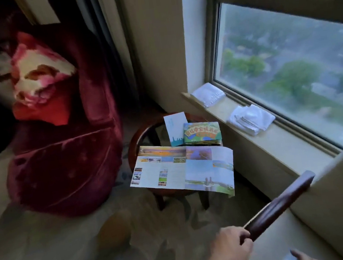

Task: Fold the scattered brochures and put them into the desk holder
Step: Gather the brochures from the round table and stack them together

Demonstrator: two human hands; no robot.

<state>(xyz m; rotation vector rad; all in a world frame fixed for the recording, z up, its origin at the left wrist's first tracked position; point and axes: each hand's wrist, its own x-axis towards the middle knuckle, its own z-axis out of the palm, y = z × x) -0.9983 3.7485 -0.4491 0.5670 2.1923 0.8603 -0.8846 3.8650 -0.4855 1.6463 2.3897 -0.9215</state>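
**Left hand on the chair arm, brochures waiting on the bench**

Nearest me, at the bottom edge, my left hand (230, 251) has its grip curled against the near end of a dark wooden chair arm (280, 202), fingers bent over its end and touching it. My right hand (296, 258) only just shows in the bottom corner: a few fingers lie fairly straight and apart over something pale and blurred, and I cannot tell whether that grip holds it.

Beyond the chair arm stands a small round bench (134, 143) with a dark wood rim. A large unfolded brochure (182, 170) lies flat across its near side, overhanging the rim toward me and to the right. Behind it a green brochure stack (201, 133) with yellow lettering rests on the far right of the bench, and a narrow white folded brochure (176, 129) stands or leans just to its left, touching it.

Left of the bench sits a red velvet armchair (65, 157) with a pink and cream cushion (39, 79). To the right, on the window sill (280, 137), lie two piles of white folded cloths (251, 119).
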